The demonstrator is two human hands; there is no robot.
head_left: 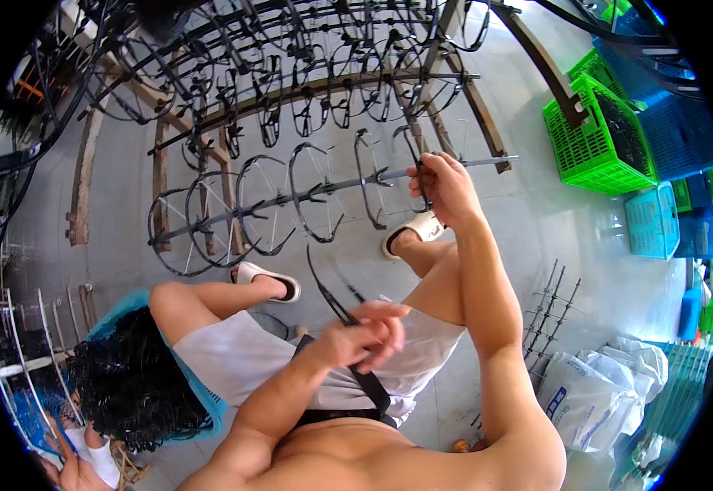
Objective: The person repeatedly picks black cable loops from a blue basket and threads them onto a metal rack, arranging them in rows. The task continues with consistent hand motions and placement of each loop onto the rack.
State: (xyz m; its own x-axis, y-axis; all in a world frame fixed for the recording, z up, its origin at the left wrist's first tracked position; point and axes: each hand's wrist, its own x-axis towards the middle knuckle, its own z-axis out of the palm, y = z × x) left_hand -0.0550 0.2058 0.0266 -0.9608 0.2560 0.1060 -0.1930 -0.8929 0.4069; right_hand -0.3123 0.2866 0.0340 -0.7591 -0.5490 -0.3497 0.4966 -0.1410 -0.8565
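Observation:
A thin metal rod (340,186) runs across in front of me, with several black C-shaped plastic hoops (293,182) hung along it on small prongs. Near the rod's right end, my right hand (446,186) is closed, its fingers pinching a black curved strip (422,184) beside the rod. Lower down, over my lap, my left hand (365,337) is smeared by motion. Its fingers are curled round thin black curved strips (328,293) that stick up past the knuckles.
Racks of black hoops (307,90) fill the far side. A blue basket (221,413) heaped with black pieces (139,380) stands by my left leg. Green crates (590,143), a light-blue basket (651,221), white sacks (598,401) and loose pronged rods (549,319) are to the right. Another person (86,462) sits lower left.

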